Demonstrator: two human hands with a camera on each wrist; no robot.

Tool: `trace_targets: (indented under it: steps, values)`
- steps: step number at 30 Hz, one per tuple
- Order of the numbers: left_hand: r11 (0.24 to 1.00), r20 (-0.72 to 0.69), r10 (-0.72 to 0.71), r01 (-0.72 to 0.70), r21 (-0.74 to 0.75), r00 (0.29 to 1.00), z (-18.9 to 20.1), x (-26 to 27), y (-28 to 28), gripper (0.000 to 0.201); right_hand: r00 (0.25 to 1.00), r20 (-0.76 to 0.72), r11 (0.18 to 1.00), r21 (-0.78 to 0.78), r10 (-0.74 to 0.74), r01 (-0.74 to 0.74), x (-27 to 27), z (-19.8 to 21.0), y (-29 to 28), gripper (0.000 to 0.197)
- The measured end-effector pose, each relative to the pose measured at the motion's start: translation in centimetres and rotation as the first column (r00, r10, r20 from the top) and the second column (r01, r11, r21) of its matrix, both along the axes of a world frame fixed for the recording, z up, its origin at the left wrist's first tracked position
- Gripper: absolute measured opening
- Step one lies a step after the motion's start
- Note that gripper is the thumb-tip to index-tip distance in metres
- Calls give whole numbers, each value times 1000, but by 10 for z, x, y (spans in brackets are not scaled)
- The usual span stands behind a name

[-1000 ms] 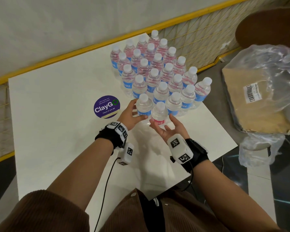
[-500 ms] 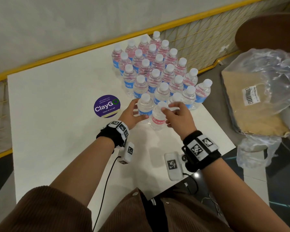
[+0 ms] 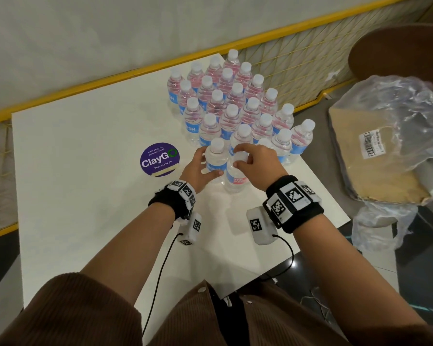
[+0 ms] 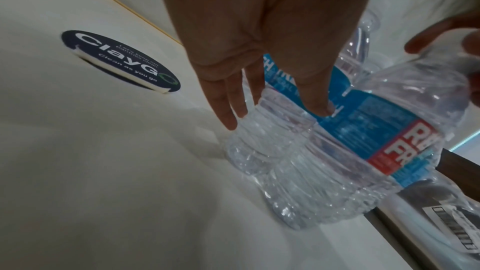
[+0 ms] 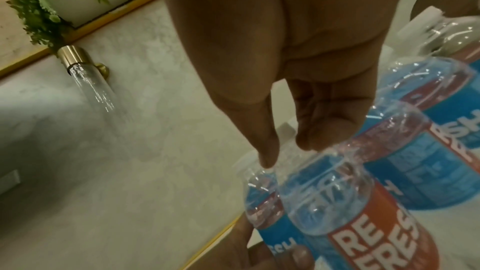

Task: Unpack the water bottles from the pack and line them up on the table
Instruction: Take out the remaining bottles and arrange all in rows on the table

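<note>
Several clear water bottles [image 3: 231,101] with blue and red labels and white caps stand in rows at the far right of the white table [image 3: 85,196]. My left hand [image 3: 201,167] grips the front left bottle [image 3: 216,158] by its body, thumb across the front; the left wrist view shows the left hand [image 4: 272,110] on this bottle [image 4: 265,141]. My right hand [image 3: 245,159] pinches the top of the nearest bottle [image 3: 235,179], which stands right beside the first. Under the right hand [image 5: 285,151] in the right wrist view is that bottle [image 5: 350,213].
A round purple ClayGo sticker [image 3: 159,159] lies left of my hands. On the floor to the right lies crumpled plastic wrap [image 3: 398,116] over a cardboard tray [image 3: 375,171]. A yellow rail [image 3: 135,71] runs behind the table. The table's right edge is close to the bottles.
My right hand has turned from palm-up at the nearest bottle's base to palm-down, pinching its top. The left hand has stayed on its bottle.
</note>
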State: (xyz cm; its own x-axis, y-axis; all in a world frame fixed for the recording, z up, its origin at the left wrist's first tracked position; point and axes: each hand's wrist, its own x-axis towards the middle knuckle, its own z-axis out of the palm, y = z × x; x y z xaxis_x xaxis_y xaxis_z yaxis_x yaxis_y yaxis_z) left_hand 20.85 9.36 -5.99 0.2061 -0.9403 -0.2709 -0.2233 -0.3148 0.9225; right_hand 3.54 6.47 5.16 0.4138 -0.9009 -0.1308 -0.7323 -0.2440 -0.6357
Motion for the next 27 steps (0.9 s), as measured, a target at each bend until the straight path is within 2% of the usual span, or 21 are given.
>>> trace_targets:
  steps: [5, 9, 11, 15, 17, 19, 22, 27]
  values:
    - [996, 40, -49, 46, 73, 998, -7, -2, 6, 89, 996, -58, 997, 23, 73, -71, -3, 2, -2, 41]
    - [998, 86, 27, -33, 61, 996, -4, -6, 7, 69, 996, -86, 1000, 14, 18, -17, 1, 3, -1, 41]
    - [997, 108, 54, -59, 41, 993, -1, -8, 5, 64, 994, -96, 998, 15, 54, -53, 2, 4, -3, 36]
    - [996, 74, 80, -83, 28, 994, 0, -9, 6, 73, 982, -143, 992, 40, 121, -116, -3, 6, -7, 39]
    - [996, -9, 86, -85, 37, 996, -1, -11, 6, 80, 985, -135, 994, 39, 107, -102, -6, 7, -6, 42]
    - [990, -162, 140, -132, 59, 977, 1, -12, 6, 75, 989, -124, 995, 62, 85, -78, -9, 9, -4, 44]
    - [969, -449, 240, -182, 169, 861, 9, -12, 8, 63, 995, -91, 994, 100, 48, -39, -10, 10, -2, 46]
    - [970, -635, 229, -116, 216, 737, 19, 0, 4, 52, 996, -83, 993, 114, 18, -8, -9, 10, -2, 44]
